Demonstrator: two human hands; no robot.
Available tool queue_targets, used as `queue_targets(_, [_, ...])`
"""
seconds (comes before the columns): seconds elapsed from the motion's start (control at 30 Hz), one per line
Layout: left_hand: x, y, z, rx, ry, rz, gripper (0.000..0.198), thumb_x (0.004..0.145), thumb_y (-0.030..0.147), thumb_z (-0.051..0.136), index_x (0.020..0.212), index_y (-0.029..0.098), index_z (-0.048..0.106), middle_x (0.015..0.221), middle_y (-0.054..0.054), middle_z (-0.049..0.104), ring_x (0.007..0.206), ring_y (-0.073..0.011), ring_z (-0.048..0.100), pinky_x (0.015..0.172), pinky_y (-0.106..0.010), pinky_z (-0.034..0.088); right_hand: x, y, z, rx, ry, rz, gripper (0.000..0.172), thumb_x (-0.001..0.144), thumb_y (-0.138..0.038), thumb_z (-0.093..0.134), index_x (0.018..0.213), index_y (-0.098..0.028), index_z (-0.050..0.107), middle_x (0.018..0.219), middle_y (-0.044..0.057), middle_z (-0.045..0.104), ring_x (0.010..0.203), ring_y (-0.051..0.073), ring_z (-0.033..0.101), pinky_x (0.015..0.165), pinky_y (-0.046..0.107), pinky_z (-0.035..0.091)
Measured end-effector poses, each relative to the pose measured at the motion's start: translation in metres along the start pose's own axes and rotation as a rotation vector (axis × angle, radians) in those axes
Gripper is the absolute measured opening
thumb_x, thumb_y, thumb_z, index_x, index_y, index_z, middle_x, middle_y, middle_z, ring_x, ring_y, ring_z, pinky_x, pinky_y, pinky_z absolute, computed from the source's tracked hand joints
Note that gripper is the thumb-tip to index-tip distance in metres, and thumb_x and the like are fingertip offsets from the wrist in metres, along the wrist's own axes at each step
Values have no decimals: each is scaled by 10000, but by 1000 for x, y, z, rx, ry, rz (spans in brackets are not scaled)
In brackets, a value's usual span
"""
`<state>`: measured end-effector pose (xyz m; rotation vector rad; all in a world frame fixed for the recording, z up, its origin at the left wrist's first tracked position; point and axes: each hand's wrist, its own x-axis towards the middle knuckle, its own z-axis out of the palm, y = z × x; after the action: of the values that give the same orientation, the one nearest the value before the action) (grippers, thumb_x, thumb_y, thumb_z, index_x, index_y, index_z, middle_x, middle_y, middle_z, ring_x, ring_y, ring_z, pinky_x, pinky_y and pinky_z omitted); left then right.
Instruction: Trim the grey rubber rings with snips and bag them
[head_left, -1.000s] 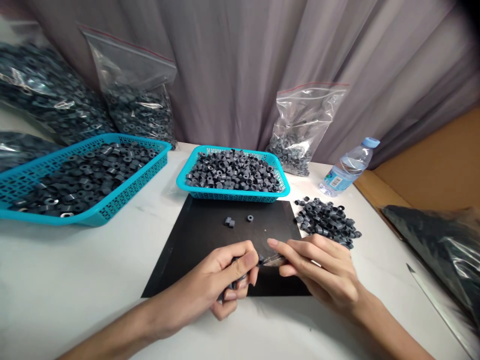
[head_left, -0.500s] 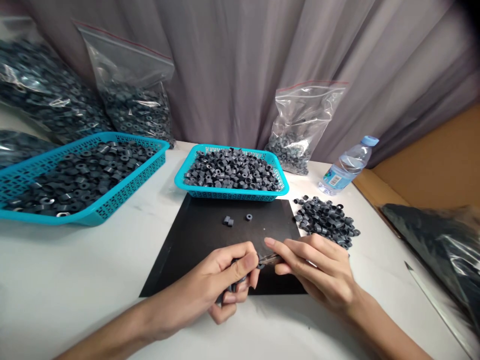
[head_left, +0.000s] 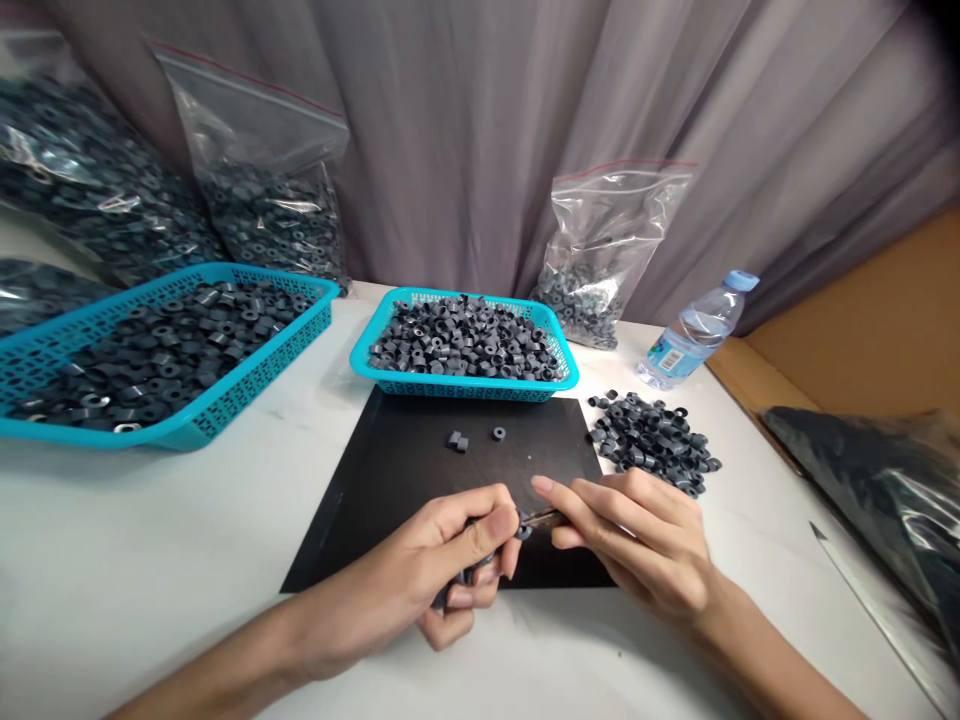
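My left hand is closed around several dark grey plastic rings, with one ring pinched at its thumb and fingertip. My right hand grips a slim, pointed metal tool, whose tip meets the pinched ring; most of the tool is hidden by the fingers, so its kind is unclear. Both hands are over the near part of a black mat. Farther up the mat lie a pair of rings touching each other and a single ring.
A blue basket of rings stands at the mat's far edge, another basket to the left. Right of the mat are a loose heap of rings and a water bottle. Filled plastic bags line the curtain.
The tool's tip and the pinched ring show more clearly between the fingertips, with the ring's face turned more into view. Both hands stay nearly in place.
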<state>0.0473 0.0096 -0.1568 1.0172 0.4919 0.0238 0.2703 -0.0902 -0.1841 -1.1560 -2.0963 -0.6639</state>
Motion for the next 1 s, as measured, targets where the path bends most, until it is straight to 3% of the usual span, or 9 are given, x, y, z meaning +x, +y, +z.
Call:
queue_targets(0.2, [0,-1,-1,-21,-19,14,307,965,479,576,902,181,536,813,19,408,607,-71,264,451,-155,178,1,0,-1,10,-4,-2,376,985,-155,619,1358,-107,609,885,49,748,686,131,601,632,279,477])
queue_targets(0.43, [0,-1,0,-47,-31,12,292,960,459,599,896,183,529,813,22,404,610,-68,273,452,-150,180,3,-1,-2,62,-4,26,479,994,-170,609,1463,-141,517,885,38,740,656,123,601,598,269,477])
queue_targets(0.77, [0,0,0,-10,-5,-14,351,959,511,571,864,178,515,797,26,375,610,-75,243,462,-172,158,0,0,0,175,40,132,414,1024,-160,548,1438,-177,549,932,70,735,708,131,578,651,272,484])
queue_targets(1.0, [1,-1,0,18,33,-10,374,957,546,552,874,182,519,794,30,365,606,-78,221,469,-191,148,-1,1,1,194,-20,85,415,1009,-150,570,1424,-140,554,941,71,728,692,137,549,629,276,462])
